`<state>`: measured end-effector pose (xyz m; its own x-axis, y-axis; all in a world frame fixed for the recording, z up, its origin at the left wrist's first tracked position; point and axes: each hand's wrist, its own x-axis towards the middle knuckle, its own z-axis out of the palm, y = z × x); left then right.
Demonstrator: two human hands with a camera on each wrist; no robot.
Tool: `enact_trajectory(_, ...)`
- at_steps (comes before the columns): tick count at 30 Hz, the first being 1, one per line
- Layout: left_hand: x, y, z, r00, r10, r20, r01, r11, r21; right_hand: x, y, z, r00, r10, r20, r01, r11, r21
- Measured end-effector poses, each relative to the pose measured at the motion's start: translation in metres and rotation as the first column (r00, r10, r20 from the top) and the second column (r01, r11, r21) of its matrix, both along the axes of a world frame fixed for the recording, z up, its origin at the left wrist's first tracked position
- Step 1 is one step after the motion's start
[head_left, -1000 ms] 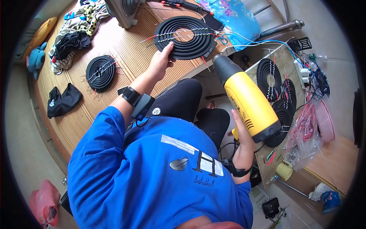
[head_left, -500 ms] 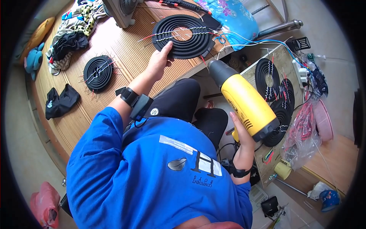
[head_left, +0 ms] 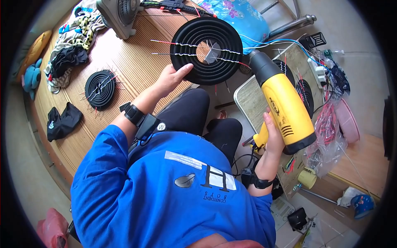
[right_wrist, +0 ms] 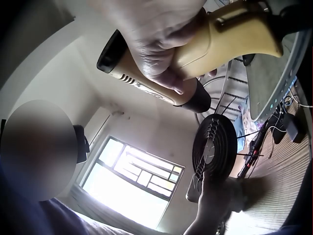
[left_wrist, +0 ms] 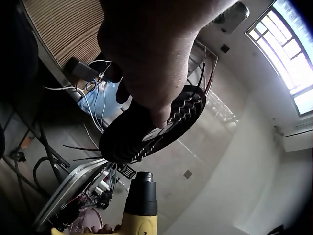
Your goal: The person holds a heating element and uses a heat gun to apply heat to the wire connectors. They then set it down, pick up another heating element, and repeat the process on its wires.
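Observation:
In the head view, the left hand holds a black ringed disc by its near edge, thumb on top; twisted wires cross its rings and stick out at the sides. The left wrist view shows this disc tilted under the hand. The right hand grips the handle of a yellow heat gun, its black nozzle beside the disc's right edge. The right wrist view has the hand round the gun's handle, with the disc apart from the nozzle.
Another ringed disc lies on the striped table, near a black cloth, piled clothes and a fan. More discs lie on the side table, partly behind the gun; a mug and bagged wires are beyond.
The left hand has raised the disc off the striped table's edge and turned it, so it looks larger and rounder. The right hand has moved the heat gun rightward. The head view has shifted slightly.

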<state>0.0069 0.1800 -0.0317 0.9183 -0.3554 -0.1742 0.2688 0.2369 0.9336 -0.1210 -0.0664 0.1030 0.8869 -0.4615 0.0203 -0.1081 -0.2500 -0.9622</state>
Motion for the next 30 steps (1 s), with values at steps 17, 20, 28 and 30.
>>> enact_trajectory(17,-0.001,-0.004,0.011,0.996,0.058,0.063,-0.059,0.998,0.016,-0.013,-0.010,-0.006,0.999,-0.027,-0.047,0.029,0.999,0.035)
enact_trajectory(20,-0.002,-0.005,0.014,0.997,0.051,0.062,-0.052,0.999,0.012,-0.017,-0.017,-0.007,0.998,-0.028,-0.047,0.032,0.997,0.075)
enact_trajectory(28,0.007,-0.002,0.001,0.993,0.025,0.113,-0.043,0.987,0.155,-0.022,-0.023,-0.007,0.998,0.059,0.005,-0.059,0.997,0.040)
enact_trajectory(30,0.007,-0.001,0.012,0.985,-0.002,0.174,-0.049,0.957,0.287,-0.019,-0.014,-0.002,0.992,0.120,0.043,-0.121,0.993,0.002)
